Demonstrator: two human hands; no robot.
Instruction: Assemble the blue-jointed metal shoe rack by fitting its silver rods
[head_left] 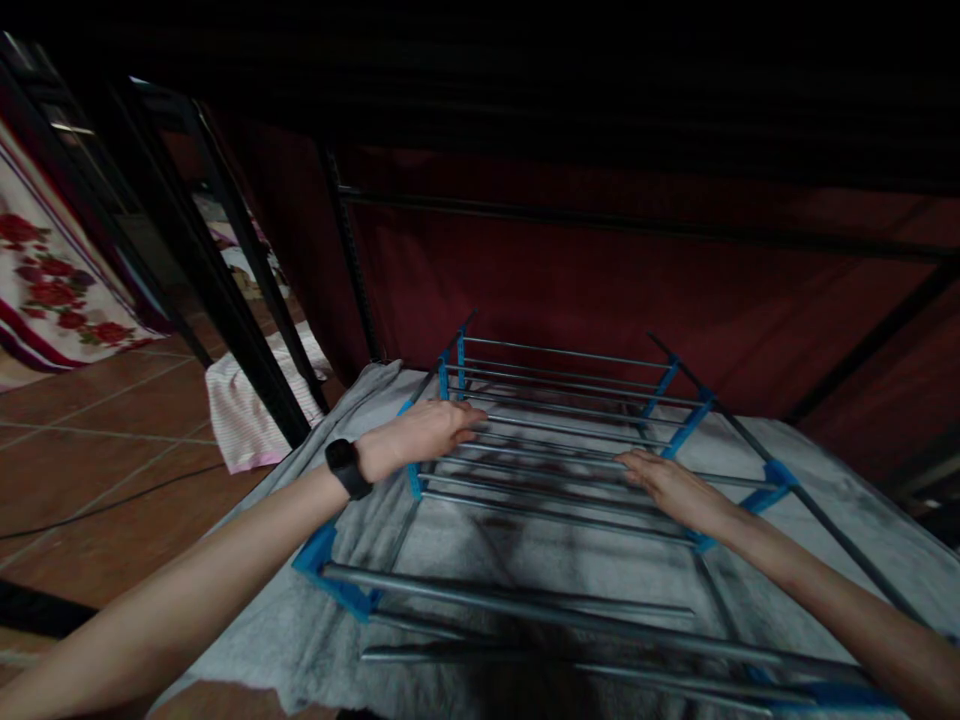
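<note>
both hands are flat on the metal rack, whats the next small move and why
Probably curl the fingers around a rod on each side. The left hand and right hand rest open on the grey metal rod rack with blue plastic joints, gripping nothing, so it likely cannot be lifted off the grey fabric sheet yet.

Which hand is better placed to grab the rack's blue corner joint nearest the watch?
Left. The left hand already rests on the rack bars right by that blue joint; the right hand lies on bars across the rack.
</note>
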